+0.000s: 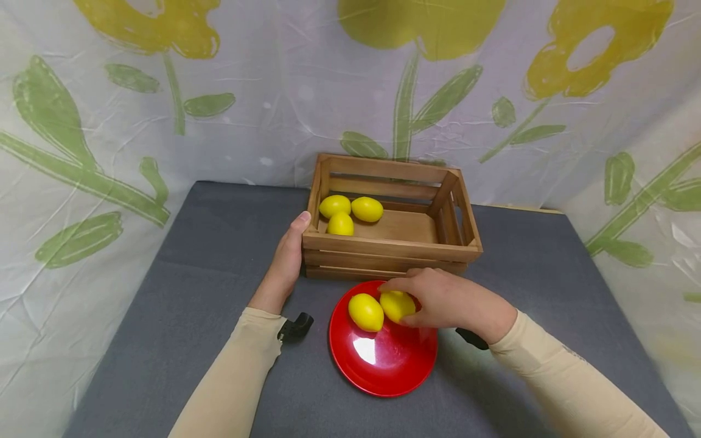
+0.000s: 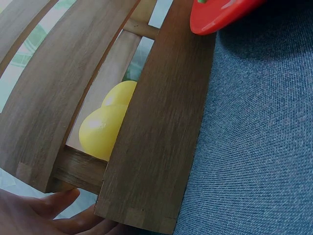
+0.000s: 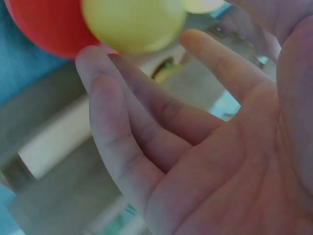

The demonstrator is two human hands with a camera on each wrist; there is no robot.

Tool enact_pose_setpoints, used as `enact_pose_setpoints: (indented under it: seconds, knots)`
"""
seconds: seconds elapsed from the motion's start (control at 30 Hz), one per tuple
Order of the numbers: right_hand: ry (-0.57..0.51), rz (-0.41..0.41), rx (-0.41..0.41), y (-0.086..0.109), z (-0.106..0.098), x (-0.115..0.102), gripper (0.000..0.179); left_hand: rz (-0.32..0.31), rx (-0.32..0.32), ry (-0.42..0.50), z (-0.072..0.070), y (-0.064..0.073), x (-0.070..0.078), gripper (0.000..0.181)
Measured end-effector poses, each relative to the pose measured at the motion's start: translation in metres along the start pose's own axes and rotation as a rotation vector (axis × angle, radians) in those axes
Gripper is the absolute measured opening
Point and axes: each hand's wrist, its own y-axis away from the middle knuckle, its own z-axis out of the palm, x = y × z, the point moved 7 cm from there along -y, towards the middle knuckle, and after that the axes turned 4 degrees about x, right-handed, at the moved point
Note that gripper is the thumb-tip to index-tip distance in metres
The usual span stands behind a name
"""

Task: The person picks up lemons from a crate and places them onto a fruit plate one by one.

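Observation:
A wooden slatted crate (image 1: 391, 248) stands at the back of the table with three yellow lemons (image 1: 367, 209) in its left part. My left hand (image 1: 286, 258) rests against the crate's left end, thumb up by the rim, the other fingers mostly hidden. In front of the crate lies a red plate (image 1: 383, 368) bearing two more lemons. My right hand (image 1: 449, 299) reaches over the plate and holds the right-hand lemon (image 1: 397, 306) between thumb and fingers. Beside it sits the other lemon (image 1: 366, 312). In the right wrist view, my fingers (image 3: 220, 68) curve close around the held lemon (image 3: 134, 24).
Dark grey cloth covers the table (image 1: 230, 243). Right behind the crate hangs a pale curtain (image 1: 274, 109) with yellow flowers and green leaves, which also closes in both sides. The plate's far edge comes close to the crate's front wall.

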Motion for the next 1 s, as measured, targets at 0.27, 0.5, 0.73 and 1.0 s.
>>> enact_pose_setpoints:
  seconds: [0.27, 0.5, 0.73, 1.0]
  knots:
    - [0.068, -0.064, 0.033, 0.012, -0.043, -0.021, 0.06, -0.004, -0.006, 0.003, 0.0, -0.001, 0.0, 0.09]
    - [0.1, -0.122, 0.005, 0.015, -0.078, -0.04, 0.058, 0.0, -0.01, 0.014, 0.0, -0.001, 0.0, 0.088]
    - [0.136, -0.246, 0.124, 0.011, -0.106, -0.059, 0.053, 0.002, -0.012, 0.024, 0.0, 0.001, 0.002, 0.087]
    - [0.19, -0.328, 0.24, -0.002, -0.129, -0.065, 0.05, 0.005, -0.003, 0.031, 0.0, 0.001, 0.0, 0.087]
